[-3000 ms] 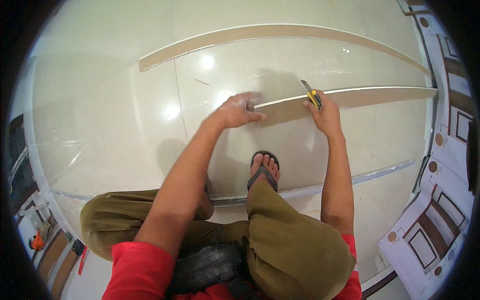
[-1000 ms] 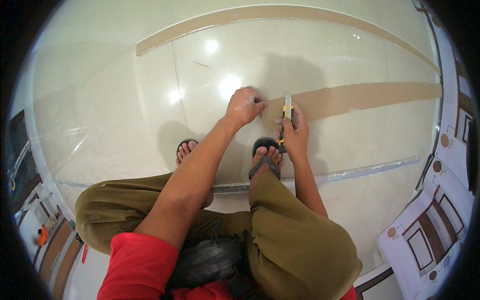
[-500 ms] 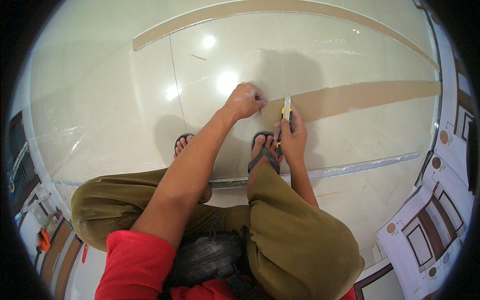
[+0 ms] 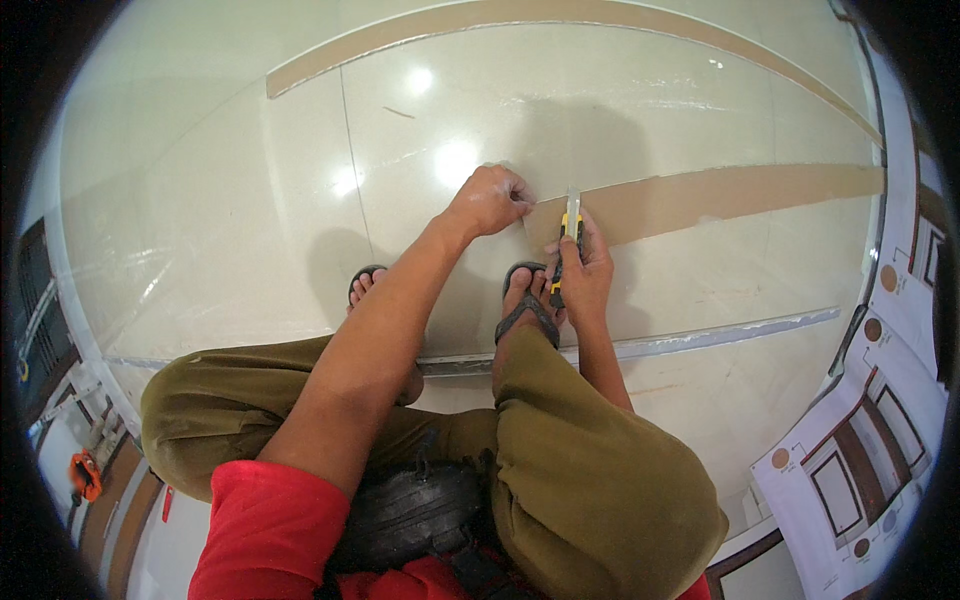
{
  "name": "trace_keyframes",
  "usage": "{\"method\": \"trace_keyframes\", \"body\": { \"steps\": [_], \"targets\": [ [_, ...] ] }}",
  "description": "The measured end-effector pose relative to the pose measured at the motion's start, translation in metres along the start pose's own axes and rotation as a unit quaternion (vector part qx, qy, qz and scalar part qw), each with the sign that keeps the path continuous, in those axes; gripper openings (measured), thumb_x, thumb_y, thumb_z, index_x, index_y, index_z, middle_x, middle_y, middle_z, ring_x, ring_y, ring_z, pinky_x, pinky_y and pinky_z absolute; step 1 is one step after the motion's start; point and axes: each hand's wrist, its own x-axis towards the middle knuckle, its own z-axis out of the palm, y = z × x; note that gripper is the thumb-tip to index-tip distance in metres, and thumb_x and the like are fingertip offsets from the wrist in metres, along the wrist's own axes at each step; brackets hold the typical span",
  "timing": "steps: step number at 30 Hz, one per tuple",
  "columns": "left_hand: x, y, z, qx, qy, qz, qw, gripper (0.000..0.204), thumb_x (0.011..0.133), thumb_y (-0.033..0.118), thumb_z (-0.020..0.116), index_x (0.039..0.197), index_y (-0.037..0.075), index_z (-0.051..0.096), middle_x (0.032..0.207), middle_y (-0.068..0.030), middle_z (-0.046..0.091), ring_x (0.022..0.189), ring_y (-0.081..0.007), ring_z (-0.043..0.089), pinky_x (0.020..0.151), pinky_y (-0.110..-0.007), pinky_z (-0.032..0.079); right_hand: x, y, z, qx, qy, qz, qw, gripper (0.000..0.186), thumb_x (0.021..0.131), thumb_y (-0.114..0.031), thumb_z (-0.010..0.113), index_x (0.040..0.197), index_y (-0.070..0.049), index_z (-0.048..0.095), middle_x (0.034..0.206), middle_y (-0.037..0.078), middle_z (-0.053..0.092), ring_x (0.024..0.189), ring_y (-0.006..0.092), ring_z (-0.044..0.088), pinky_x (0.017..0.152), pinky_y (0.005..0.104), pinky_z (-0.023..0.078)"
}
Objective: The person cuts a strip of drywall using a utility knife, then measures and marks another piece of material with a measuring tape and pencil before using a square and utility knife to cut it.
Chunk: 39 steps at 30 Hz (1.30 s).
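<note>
Left hand (image 4: 492,198): fingers bent pinch-like at left corner of brown-faced board strip (image 4: 720,197), flat on tiled floor (image 4: 430,130); hold unclear. Right fingers wrapped round utility knife (image 4: 572,228). Risk: strip shifting, exposed blade slipping.

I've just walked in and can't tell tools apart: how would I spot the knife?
On the glossy pale floor, find the nearer long brown strip. Near its left end, the person's right hand grips the knife. Its yellow-and-black handle and silvery blade set it apart from the plain brown strip.
</note>
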Motion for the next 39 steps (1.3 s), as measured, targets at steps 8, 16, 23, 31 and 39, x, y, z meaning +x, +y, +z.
{"method": "trace_keyframes", "body": {
  "steps": [8,16,23,31,39],
  "targets": [
    [0.002,0.004,-0.003,0.015,-0.032,0.005,0.999,0.017,0.088,0.018,0.081,0.101,0.007,0.085,0.096,-0.0129,0.082,0.087,-0.0265,0.079,0.084,-0.038,0.062,0.002,0.015,-0.002,-0.034,0.021,-0.054,0.998,0.048,0.105,-0.002,0.057,0.152,0.003,0.054,0.125,0.012,0.069,0.102,0.0149,0.068,0.089,0.0303,0.056],
    [0.001,0.008,-0.009,0.014,-0.037,0.008,0.999,0.017,0.088,0.017,0.081,0.101,0.007,0.084,0.096,-0.0131,0.082,0.088,-0.0268,0.078,0.085,-0.038,0.062,-0.001,0.011,0.001,-0.010,0.009,-0.040,0.999,0.048,0.105,-0.002,0.057,0.152,0.002,0.054,0.117,0.010,0.070,0.096,0.0135,0.065,0.085,0.0295,0.054],
    [0.000,0.004,-0.009,0.004,-0.032,-0.003,0.999,0.016,0.084,0.013,0.080,0.098,0.006,0.083,0.097,-0.0151,0.081,0.090,-0.0285,0.078,0.086,-0.039,0.062,-0.007,0.003,0.008,0.002,0.003,-0.012,1.000,0.048,0.105,-0.001,0.057,0.152,0.002,0.054,0.110,0.010,0.069,0.090,0.0125,0.066,0.075,0.0288,0.055],
    [-0.002,0.002,-0.007,-0.010,-0.035,0.001,0.999,0.017,0.084,0.014,0.081,0.099,0.004,0.081,0.099,-0.0147,0.081,0.091,-0.0280,0.078,0.086,-0.039,0.062,-0.013,-0.008,0.013,-0.005,0.001,-0.017,1.000,0.047,0.106,-0.002,0.056,0.153,0.000,0.054,0.106,0.011,0.069,0.073,0.0107,0.062,0.056,0.0285,0.053],
    [0.002,-0.004,-0.006,0.004,-0.034,0.020,0.999,0.019,0.082,0.013,0.080,0.100,0.005,0.080,0.098,-0.0150,0.080,0.092,-0.0286,0.078,0.086,-0.039,0.062,-0.004,0.009,0.013,0.016,0.003,-0.055,0.998,0.047,0.106,-0.002,0.057,0.152,-0.002,0.054,0.096,0.010,0.067,0.061,0.0114,0.060,0.050,0.0287,0.051]
  ]
}}
